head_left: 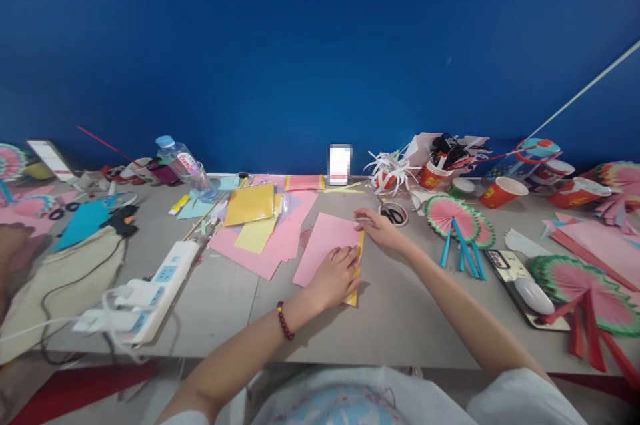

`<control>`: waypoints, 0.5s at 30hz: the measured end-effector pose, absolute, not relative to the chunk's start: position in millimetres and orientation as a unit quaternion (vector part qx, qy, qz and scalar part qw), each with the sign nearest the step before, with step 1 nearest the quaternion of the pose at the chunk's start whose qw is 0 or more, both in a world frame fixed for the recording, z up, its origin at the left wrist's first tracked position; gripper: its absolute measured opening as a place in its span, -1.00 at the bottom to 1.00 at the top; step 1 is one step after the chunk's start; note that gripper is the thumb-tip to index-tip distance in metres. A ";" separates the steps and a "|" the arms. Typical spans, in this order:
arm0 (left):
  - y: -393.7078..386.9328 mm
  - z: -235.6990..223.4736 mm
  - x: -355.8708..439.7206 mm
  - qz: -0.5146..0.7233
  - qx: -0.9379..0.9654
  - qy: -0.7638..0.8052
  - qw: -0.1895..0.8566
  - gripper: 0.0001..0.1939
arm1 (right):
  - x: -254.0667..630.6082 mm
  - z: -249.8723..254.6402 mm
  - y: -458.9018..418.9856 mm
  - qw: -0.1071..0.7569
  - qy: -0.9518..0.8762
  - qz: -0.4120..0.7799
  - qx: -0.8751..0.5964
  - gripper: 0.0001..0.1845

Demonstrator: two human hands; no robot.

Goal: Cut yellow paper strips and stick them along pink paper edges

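Note:
A pink sheet of paper (323, 238) lies on the grey table in front of me, with a yellow strip (353, 298) along its right edge. My left hand (337, 275) rests flat on the sheet's lower right part, fingers stretched toward the strip and partly over it. At the upper right corner, my right hand (383, 228) touches the edge with its fingertips, fingers slightly bent and apart. Neither hand grips anything that I can see. Black-handled scissors (394, 213) lie just beyond my right hand, by a roll of tape.
Left stand pink sheets (255, 252), a yellow paper pack (250, 205), a power strip (167, 285) and a bottle (187, 168). Right are paper fans (453, 218), a mouse (534, 296) and paper cups (504, 192). A phone (340, 165) leans on the blue wall. Another person's arm (13, 245) shows far left.

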State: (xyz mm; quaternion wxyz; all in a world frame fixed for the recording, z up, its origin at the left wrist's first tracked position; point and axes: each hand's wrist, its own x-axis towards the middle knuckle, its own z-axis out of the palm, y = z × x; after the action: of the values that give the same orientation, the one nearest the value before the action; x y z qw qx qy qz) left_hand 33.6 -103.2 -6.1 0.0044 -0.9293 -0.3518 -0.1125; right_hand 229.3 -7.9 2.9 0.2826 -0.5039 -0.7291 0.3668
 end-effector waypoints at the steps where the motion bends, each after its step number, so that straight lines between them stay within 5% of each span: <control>1: -103.4 -6.7 33.9 -0.116 -0.928 -0.353 0.003 -0.56 | 228.8 8.7 0.3 0.273 -0.736 0.350 -0.511 -0.58; 7: -99.2 -17.8 33.1 -0.134 -0.925 -0.356 -0.008 -0.59 | 214.3 29.1 62.9 0.166 -0.764 0.134 -0.608 -0.60; 15: -96.4 -19.4 31.3 -0.149 -0.927 -0.343 -0.026 -0.46 | 203.9 11.9 102.6 0.110 -0.750 0.101 -0.644 -0.66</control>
State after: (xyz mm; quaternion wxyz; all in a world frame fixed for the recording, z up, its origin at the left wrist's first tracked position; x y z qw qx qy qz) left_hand 31.3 -96.4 -19.4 -0.0261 -0.9270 -0.3430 -0.1494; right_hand 203.9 102.6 11.9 0.1104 -0.6439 -0.7503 0.1007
